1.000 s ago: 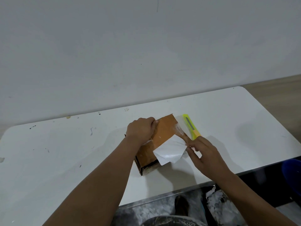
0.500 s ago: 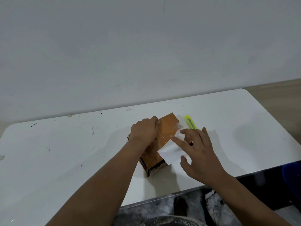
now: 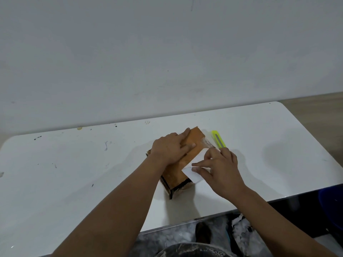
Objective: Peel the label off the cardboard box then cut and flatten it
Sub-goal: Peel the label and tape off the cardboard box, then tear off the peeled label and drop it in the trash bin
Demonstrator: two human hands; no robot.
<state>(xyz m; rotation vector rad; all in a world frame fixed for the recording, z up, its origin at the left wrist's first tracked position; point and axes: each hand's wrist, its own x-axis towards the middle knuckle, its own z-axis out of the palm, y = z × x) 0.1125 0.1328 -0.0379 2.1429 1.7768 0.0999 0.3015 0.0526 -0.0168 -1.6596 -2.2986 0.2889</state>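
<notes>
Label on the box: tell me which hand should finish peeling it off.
Right. The right hand already pinches the white label at the cardboard box's edge, while the left hand lies flat on top, steadying it.

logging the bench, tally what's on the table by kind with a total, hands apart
box: 1, brown cardboard
label: 1, white, half peeled
knife: 1, yellow-green, lying beside the box
total on the table: 3
hands: 2, the left hand presses the box, the right hand pinches the label
</notes>
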